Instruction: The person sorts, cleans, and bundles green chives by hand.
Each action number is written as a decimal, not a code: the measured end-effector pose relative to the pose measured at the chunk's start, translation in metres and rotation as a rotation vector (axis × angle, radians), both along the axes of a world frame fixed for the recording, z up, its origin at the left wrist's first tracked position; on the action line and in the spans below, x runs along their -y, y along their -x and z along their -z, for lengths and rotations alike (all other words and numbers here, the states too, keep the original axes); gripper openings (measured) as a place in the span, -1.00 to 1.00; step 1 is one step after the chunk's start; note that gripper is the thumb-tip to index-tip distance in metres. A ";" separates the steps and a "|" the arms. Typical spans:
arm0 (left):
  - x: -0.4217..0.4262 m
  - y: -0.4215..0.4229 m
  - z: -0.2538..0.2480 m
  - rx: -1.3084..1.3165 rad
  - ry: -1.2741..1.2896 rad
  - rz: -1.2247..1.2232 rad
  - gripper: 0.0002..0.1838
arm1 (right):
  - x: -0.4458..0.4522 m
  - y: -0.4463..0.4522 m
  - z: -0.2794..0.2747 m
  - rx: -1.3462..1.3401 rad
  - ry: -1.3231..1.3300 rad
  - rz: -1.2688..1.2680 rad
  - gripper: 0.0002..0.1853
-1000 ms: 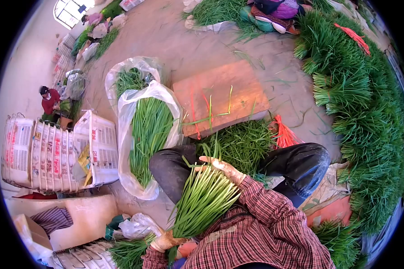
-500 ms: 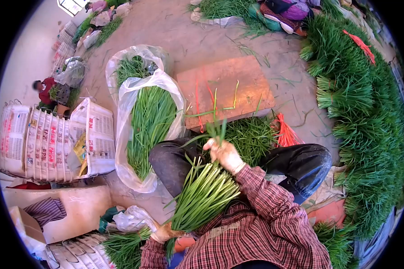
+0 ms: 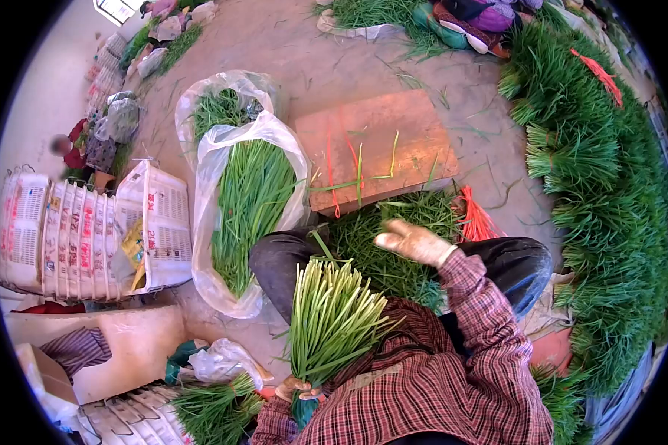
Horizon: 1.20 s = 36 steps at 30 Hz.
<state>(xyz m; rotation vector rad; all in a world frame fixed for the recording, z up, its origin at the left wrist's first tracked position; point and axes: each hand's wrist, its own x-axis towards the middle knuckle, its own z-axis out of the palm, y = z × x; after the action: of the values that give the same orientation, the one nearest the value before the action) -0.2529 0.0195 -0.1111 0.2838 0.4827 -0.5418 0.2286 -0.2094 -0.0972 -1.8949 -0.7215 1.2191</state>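
So, relative to the brown rectangular wooden block (image 3: 408,133): nearer the wearer, left hand (image 3: 299,389) closed round pale-ended green stalk bundle (image 3: 330,315); right hand (image 3: 417,242) loosely open, empty. Left, clear plastic bag (image 3: 237,302) holds long green stalks (image 3: 254,200); farther left, white plastic crate (image 3: 168,230) holds yellow packet (image 3: 133,245).

Smooth stalks (image 3: 335,305), matt cloth sleeve (image 3: 490,315), shiny wooden block (image 3: 416,133), thin glossy plastic bag (image 3: 205,222)

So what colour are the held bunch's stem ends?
The stem ends are pale yellow-green, best seen in the head view.

one held bundle (image 3: 330,326), two hands (image 3: 298,389) (image 3: 417,243), one wooden block (image 3: 378,133)
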 end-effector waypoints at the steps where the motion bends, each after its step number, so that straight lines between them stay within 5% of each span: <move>1: 0.000 -0.001 0.001 0.013 -0.008 0.006 -0.54 | -0.016 0.013 -0.018 -0.332 -0.048 -0.011 0.12; 5: -0.005 -0.003 0.003 0.034 -0.025 0.005 -0.54 | -0.062 0.042 -0.014 -0.475 -0.282 -0.108 0.08; 10: -0.004 -0.007 0.010 0.044 0.002 -0.010 -0.54 | -0.093 0.048 0.006 -0.420 -0.314 -0.114 -0.40; 13: -0.001 -0.012 0.020 0.055 0.027 -0.025 -0.54 | -0.088 0.042 -0.006 -0.457 -0.262 0.144 -0.71; 17: 0.003 -0.013 0.026 0.064 0.050 -0.038 -0.54 | -0.063 0.012 0.007 -0.553 -0.368 0.456 -0.80; 21: 0.010 -0.012 0.032 0.073 0.076 -0.054 -0.54 | -0.004 -0.026 0.016 -0.317 -0.224 0.489 -0.76; 23: 0.010 -0.011 0.034 0.081 0.082 -0.061 -0.54 | 0.019 -0.018 0.012 0.571 0.216 0.092 -0.36; 25: 0.012 -0.012 0.035 0.082 0.094 -0.060 -0.54 | 0.031 -0.007 0.005 0.789 0.320 0.045 -0.23; 27: 0.014 -0.012 0.036 0.086 0.099 -0.067 -0.54 | 0.035 0.004 0.016 0.515 0.093 0.097 -0.17; 31: 0.015 -0.012 0.034 0.100 0.104 -0.070 -0.54 | 0.016 0.038 -0.046 -0.232 -0.181 0.035 -0.39; 33: 0.016 -0.010 0.033 0.109 0.108 -0.077 -0.54 | 0.008 0.053 -0.060 -0.226 -0.301 0.095 -0.60; 36: 0.017 -0.006 0.031 0.123 0.112 -0.097 -0.54 | 0.005 0.063 -0.065 -0.117 -0.402 0.115 -0.58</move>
<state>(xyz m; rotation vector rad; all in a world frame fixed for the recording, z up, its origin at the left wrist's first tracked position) -0.2467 0.0021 -0.1425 0.1846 0.3441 -0.4524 0.1653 -0.2139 -0.0321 -1.5014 -0.7221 1.0150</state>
